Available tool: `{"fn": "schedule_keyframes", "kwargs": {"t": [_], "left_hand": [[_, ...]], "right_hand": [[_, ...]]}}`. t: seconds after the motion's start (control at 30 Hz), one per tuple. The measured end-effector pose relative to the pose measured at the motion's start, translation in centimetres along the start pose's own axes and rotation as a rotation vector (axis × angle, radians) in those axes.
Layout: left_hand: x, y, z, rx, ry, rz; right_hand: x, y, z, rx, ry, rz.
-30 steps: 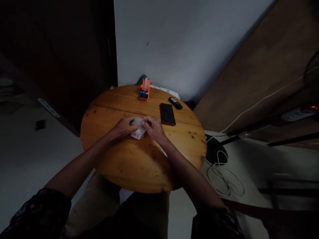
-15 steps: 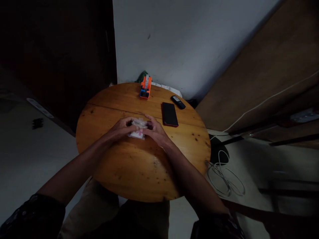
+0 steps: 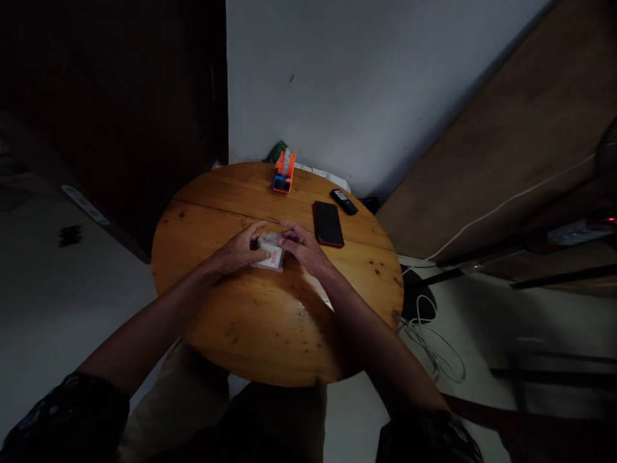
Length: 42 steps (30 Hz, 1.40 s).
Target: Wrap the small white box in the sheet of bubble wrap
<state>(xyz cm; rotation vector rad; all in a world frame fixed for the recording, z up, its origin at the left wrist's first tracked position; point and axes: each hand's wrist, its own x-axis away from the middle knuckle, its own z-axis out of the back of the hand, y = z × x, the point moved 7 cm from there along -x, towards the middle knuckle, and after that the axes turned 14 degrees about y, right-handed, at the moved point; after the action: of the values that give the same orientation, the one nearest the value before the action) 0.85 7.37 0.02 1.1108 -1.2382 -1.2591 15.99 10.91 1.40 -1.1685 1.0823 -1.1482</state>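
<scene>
A small white packet (image 3: 272, 256) with red print and clear plastic around it is between my hands, over the middle of the round wooden table (image 3: 270, 321). My left hand (image 3: 244, 247) grips its left side, with the thumb across the front. On the other side, my right hand (image 3: 302, 245) holds the packet's upper right edge between thumb and fingers. The far side of the packet is partly hidden by the fingers.
Right of my hands lies a dark phone (image 3: 328, 224) with a red edge, and behind it a small black keypad device (image 3: 344, 201). An orange and blue tape dispenser (image 3: 284, 172) stands at the table's back. A white cable (image 3: 434, 347) lies coiled on the floor.
My right thumb has moved up from the packet's front to its upper right, so more of the white face and red print shows. The view has shifted slightly.
</scene>
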Motion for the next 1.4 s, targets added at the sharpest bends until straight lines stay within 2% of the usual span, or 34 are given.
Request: {"fn": "schedule_keyframes", "kwargs": {"t": [0.1, 0.27, 0.5, 0.77, 1.1, 1.27, 1.4], "left_hand": [[0.0, 0.0, 0.0, 0.009, 0.014, 0.003], [0.1, 0.4, -0.2, 0.019, 0.035, -0.049], [0.2, 0.6, -0.2, 0.032, 0.022, -0.05], [-0.1, -0.2, 0.0, 0.007, 0.074, -0.023], [0.0, 0.6, 0.2, -0.077, 0.102, -0.108], [-0.3, 0.4, 0.2, -0.04, 0.123, -0.093], [-0.4, 0.4, 0.4, -0.09, 0.135, -0.081]], "right_hand": [[-1.1, -0.3, -0.5, 0.02, -0.042, 0.009], [-2.0, 0.1, -0.8, -0.01, 0.002, 0.025], [-1.9, 0.4, -1.2, -0.053, 0.037, 0.091], [-1.3, -0.3, -0.8, 0.001, 0.035, 0.132], [1.4, -3.1, -1.1, 0.487, -0.065, 0.424], [2.5, -4.4, -1.6, 0.718, -0.059, 0.554], [2.7, -4.8, -1.9, 0.811, -0.103, 0.613]]}}
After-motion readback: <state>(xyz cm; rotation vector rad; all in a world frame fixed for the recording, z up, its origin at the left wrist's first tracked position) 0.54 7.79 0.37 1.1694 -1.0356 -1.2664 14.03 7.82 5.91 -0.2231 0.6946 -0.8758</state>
